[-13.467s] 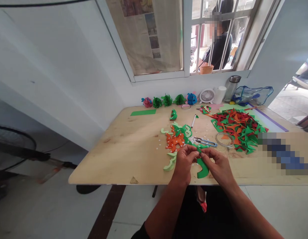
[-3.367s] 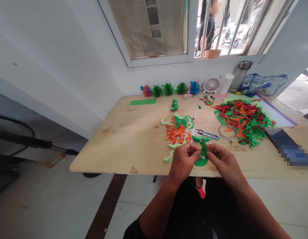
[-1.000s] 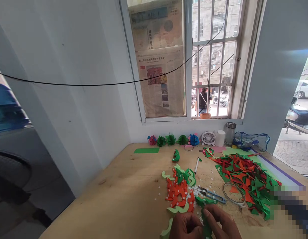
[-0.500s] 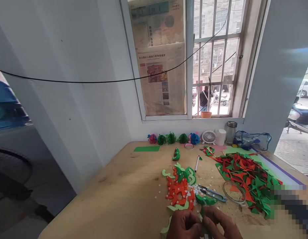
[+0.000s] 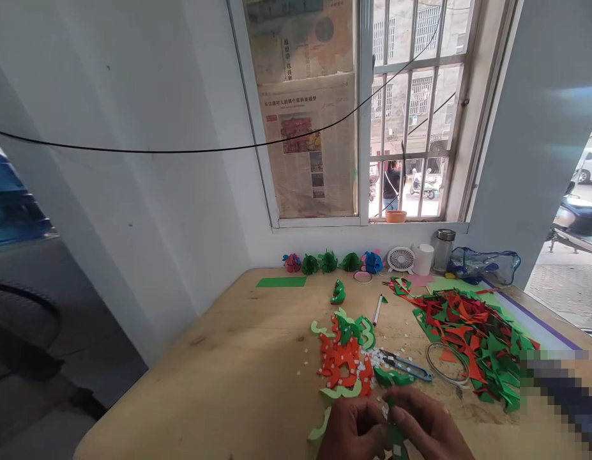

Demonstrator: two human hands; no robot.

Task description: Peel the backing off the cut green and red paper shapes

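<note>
At the bottom of the head view, my left hand [image 5: 356, 427] and my right hand [image 5: 423, 418] meet over the table. Between my fingertips is a dark green paper piece [image 5: 397, 441] with a small white square on it; both hands pinch it. Just beyond lie a stack of green paper cutouts [image 5: 394, 377], blue-handled snips [image 5: 410, 368] and scattered white squares. Orange-red paper cutouts [image 5: 341, 359] dotted with white squares spread ahead of my left hand. A light green wavy cutout [image 5: 343, 391] lies close to that hand.
A heap of red and green paper scraps [image 5: 472, 338] covers the right side, beside a roll of tape [image 5: 447, 363]. A white pen [image 5: 377, 310] lies mid-table. Paper flower balls [image 5: 328, 261], a small fan [image 5: 401, 259] and a glass jar [image 5: 444, 252] line the wall.
The view has tipped slightly downward. My right-hand fingers have shifted, and more of the green paper piece with its white square shows between my hands.
</note>
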